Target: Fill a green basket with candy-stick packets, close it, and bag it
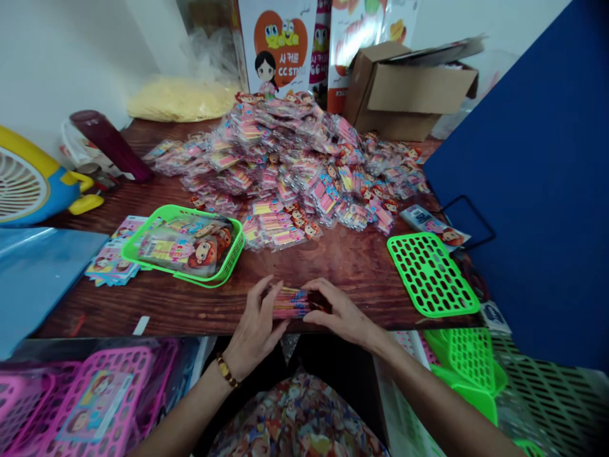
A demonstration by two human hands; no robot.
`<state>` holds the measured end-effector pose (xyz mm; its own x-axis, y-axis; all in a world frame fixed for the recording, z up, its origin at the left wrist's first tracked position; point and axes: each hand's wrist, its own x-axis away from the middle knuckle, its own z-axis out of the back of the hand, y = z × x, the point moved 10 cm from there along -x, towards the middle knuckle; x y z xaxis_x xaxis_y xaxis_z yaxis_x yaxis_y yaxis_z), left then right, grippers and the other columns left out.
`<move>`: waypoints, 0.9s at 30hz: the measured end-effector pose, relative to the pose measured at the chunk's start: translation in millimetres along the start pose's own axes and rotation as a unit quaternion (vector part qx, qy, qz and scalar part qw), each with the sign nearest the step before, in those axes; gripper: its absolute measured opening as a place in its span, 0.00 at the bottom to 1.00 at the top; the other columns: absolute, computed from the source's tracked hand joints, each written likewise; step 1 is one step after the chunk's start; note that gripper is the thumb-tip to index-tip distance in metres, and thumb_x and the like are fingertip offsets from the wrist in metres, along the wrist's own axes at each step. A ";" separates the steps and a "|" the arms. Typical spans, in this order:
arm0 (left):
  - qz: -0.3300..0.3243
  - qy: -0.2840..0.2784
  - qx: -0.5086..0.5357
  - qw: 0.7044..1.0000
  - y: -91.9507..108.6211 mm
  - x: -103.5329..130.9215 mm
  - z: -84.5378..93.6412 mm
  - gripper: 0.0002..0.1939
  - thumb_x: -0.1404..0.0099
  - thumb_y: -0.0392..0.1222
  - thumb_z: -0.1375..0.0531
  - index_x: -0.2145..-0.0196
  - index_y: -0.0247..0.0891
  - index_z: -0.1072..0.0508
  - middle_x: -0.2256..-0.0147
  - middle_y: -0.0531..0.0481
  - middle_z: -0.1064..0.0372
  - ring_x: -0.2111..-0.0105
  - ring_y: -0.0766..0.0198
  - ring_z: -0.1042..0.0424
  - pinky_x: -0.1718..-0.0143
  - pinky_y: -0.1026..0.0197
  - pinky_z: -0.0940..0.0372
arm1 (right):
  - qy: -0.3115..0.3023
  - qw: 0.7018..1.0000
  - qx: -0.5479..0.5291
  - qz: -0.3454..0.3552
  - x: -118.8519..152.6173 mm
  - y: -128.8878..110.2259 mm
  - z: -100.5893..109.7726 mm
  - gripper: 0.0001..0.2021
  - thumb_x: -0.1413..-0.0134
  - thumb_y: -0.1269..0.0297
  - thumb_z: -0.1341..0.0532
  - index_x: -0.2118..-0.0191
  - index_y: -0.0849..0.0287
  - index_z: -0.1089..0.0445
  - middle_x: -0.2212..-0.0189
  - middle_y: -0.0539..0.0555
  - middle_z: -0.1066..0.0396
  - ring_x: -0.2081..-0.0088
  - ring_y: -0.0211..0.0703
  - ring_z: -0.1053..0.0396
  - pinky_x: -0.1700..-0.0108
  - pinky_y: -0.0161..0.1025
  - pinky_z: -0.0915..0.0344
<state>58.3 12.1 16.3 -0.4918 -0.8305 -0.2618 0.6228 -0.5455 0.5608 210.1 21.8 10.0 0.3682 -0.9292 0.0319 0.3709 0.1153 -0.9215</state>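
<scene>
At the table's front edge, a stack of small printed plastic packets (291,303) stands on edge between my two hands. My left hand (257,317) grips its left end, thumb toward me and fingers behind. On the other end my right hand (335,308) closes with fingers and thumb. Just beyond, several like packets (280,222) lie in a row before a big heap of packets (285,152). Left of my hands is a green basket (233,254) with packets inside. A green perforated lid (432,273) lies flat to the right.
Printed cards (114,257) lie beside the basket. A dark red bottle (111,146), a yellow-blue fan (33,178) and blue plastic sheeting (42,266) are at left. An open cardboard box (404,92) stands behind. Pink baskets (104,393) and green baskets (466,362) sit below the table edge.
</scene>
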 end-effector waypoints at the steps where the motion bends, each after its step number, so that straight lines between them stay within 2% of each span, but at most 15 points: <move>1: 0.006 -0.005 -0.004 1.000 -1.2 -0.7 -0.9 0.37 0.33 0.37 0.44 0.33 0.43 0.60 0.38 0.37 0.56 0.37 0.50 0.49 0.38 0.43 0.42 | -0.005 1.000 0.011 0.011 1.3 -2.4 -2.1 0.20 0.43 0.54 0.36 0.48 0.57 0.35 0.52 0.55 0.32 0.51 0.43 0.33 0.47 0.40 0.37; 3: 0.014 -0.017 -0.020 1.000 -3.5 -2.4 -2.2 0.40 0.33 0.39 0.43 0.32 0.42 0.63 0.41 0.37 0.51 0.40 0.50 0.45 0.40 0.44 0.40 | -0.028 0.999 0.041 0.023 2.4 -6.0 -3.6 0.24 0.45 0.51 0.36 0.45 0.56 0.36 0.49 0.56 0.33 0.49 0.44 0.34 0.46 0.41 0.38; 5: 0.012 -0.032 -0.041 0.999 -3.9 -4.7 -2.7 0.40 0.33 0.40 0.42 0.32 0.40 0.62 0.45 0.38 0.46 0.44 0.51 0.41 0.43 0.45 0.38 | -0.057 0.993 0.100 0.025 3.6 -8.0 -2.9 0.32 0.48 0.48 0.34 0.41 0.54 0.40 0.45 0.57 0.35 0.45 0.48 0.36 0.44 0.43 0.40; 8: 0.004 -0.056 -0.070 0.996 -1.0 -9.1 -2.3 0.33 0.36 0.38 0.40 0.36 0.38 0.48 0.48 0.39 0.44 0.46 0.49 0.40 0.45 0.45 0.36 | -0.091 0.973 0.210 0.021 5.5 -12.0 -3.4 0.38 0.50 0.49 0.32 0.36 0.54 0.46 0.42 0.58 0.38 0.43 0.52 0.39 0.43 0.48 0.42; 10: 0.000 -0.066 -0.089 0.994 2.3 -13.0 -0.5 0.26 0.38 0.38 0.39 0.43 0.37 0.38 0.46 0.38 0.44 0.45 0.48 0.41 0.45 0.44 0.37 | -0.102 0.956 0.274 0.023 4.4 -18.4 -7.6 0.37 0.49 0.54 0.32 0.37 0.54 0.46 0.43 0.59 0.38 0.44 0.52 0.38 0.42 0.50 0.42; 12: -0.007 -0.084 -0.098 0.992 5.3 -16.5 -1.7 0.20 0.38 0.38 0.39 0.48 0.37 0.35 0.46 0.39 0.42 0.47 0.49 0.39 0.46 0.44 0.37 | -0.095 0.940 0.326 0.031 -0.9 -28.4 -12.6 0.35 0.49 0.56 0.32 0.38 0.55 0.44 0.44 0.59 0.38 0.44 0.52 0.37 0.41 0.52 0.45; 16: -0.012 -0.106 -0.093 0.990 2.9 -19.3 -9.6 0.19 0.35 0.40 0.41 0.48 0.37 0.37 0.55 0.43 0.35 0.54 0.53 0.35 0.51 0.47 0.35 | -0.096 0.916 0.389 0.012 -18.2 -38.1 -26.3 0.34 0.53 0.57 0.30 0.42 0.59 0.41 0.44 0.63 0.38 0.44 0.58 0.38 0.41 0.57 0.47; 18: -0.011 -0.086 -0.069 0.994 1.4 -17.1 -7.7 0.24 0.35 0.40 0.42 0.43 0.37 0.41 0.50 0.41 0.37 0.49 0.51 0.36 0.48 0.45 0.36 | -0.112 0.907 0.405 -0.010 -23.5 -33.4 -33.6 0.28 0.50 0.61 0.31 0.45 0.61 0.39 0.48 0.63 0.34 0.46 0.57 0.35 0.44 0.54 0.43; 20: -0.010 -0.063 -0.029 0.998 1.6 -10.5 -0.3 0.34 0.35 0.42 0.41 0.36 0.38 0.51 0.43 0.38 0.43 0.42 0.51 0.41 0.42 0.45 0.39 | -0.118 0.903 0.413 -0.016 -24.2 -27.4 -38.5 0.22 0.48 0.65 0.34 0.48 0.61 0.37 0.51 0.62 0.32 0.49 0.55 0.34 0.46 0.50 0.40; 22: 0.002 -0.006 -0.007 1.000 -1.1 -1.2 21.4 0.40 0.35 0.46 0.40 0.34 0.40 0.57 0.39 0.38 0.50 0.38 0.51 0.45 0.40 0.45 0.41 | -0.110 0.903 0.414 -0.008 -21.9 -19.7 -40.1 0.20 0.48 0.66 0.36 0.49 0.60 0.37 0.52 0.61 0.31 0.50 0.54 0.33 0.47 0.49 0.40; 23: 0.016 0.050 -0.013 0.999 -5.8 4.3 40.6 0.39 0.35 0.47 0.40 0.34 0.42 0.57 0.39 0.38 0.51 0.38 0.51 0.46 0.39 0.44 0.42 | -0.103 0.905 0.412 -0.005 -20.6 -14.5 -39.4 0.20 0.49 0.66 0.36 0.49 0.58 0.37 0.52 0.60 0.31 0.50 0.54 0.33 0.47 0.48 0.40; 25: 0.064 0.204 -0.052 0.976 -24.6 19.8 93.1 0.34 0.33 0.47 0.41 0.35 0.43 0.52 0.39 0.39 0.50 0.37 0.50 0.47 0.37 0.43 0.45 | -0.088 0.912 0.401 -0.003 -19.3 -3.2 -36.4 0.22 0.50 0.66 0.36 0.48 0.56 0.37 0.51 0.59 0.31 0.50 0.53 0.33 0.46 0.48 0.40; 27: 0.124 0.323 -0.078 0.935 -54.9 34.3 144.4 0.31 0.31 0.46 0.45 0.35 0.44 0.53 0.38 0.39 0.52 0.36 0.51 0.49 0.36 0.42 0.48 | -0.082 0.919 0.386 -0.009 -19.9 5.7 -33.0 0.23 0.51 0.67 0.37 0.48 0.54 0.38 0.50 0.58 0.31 0.49 0.53 0.33 0.46 0.49 0.40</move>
<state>-80.6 29.7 90.0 0.1170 -0.8012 -0.5868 0.7748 -0.2960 0.5586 176.8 29.4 -8.7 0.4562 -0.8754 0.1597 0.8492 0.3746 -0.3722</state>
